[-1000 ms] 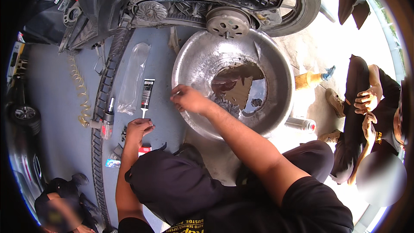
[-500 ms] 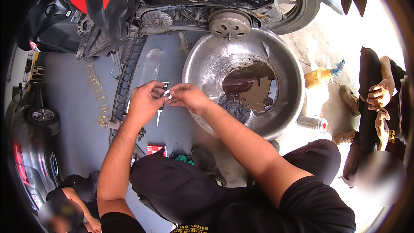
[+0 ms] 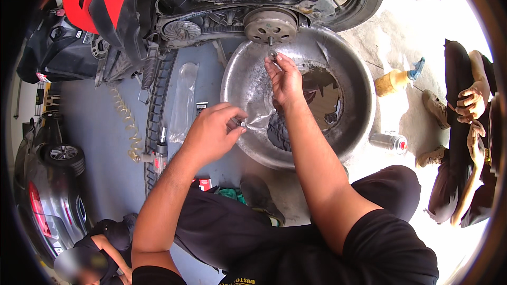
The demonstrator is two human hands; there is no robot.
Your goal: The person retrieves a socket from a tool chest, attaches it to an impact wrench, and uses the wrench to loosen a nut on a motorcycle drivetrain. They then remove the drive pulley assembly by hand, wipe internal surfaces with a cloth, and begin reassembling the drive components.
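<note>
My right hand (image 3: pixel 287 80) reaches out over a wide metal basin (image 3: pixel 364 92). Pinched in its fingertips is a small ring like a washer (image 3: pixel 272 55), just below the threaded shaft (image 3: pixel 271 40) of a scooter's round clutch bell (image 3: pixel 270 25); the ring and shaft look apart. My left hand (image 3: pixel 214 129) stays lower and to the left, by the basin's left rim. Between its thumb and fingers shows a small shiny metal piece (image 3: pixel 241 123), maybe a nut. Dark liquid and a black rag (image 3: pixel 279 131) lie in the basin.
Left of the basin are a clear plastic bag (image 3: pixel 184 103), a power tool (image 3: pixel 160 155) and a coiled yellow hose (image 3: pixel 124 121). A spray can (image 3: pixel 390 141) and a yellow bottle (image 3: pixel 393 83) are on the right. Another person's hands (image 3: pixel 470 105) are at far right; another person crouches lower left.
My hands have parted. The right one moved up and right with the ring toward the shaft; the left moved slightly right and down. The whole view has shifted a little.
</note>
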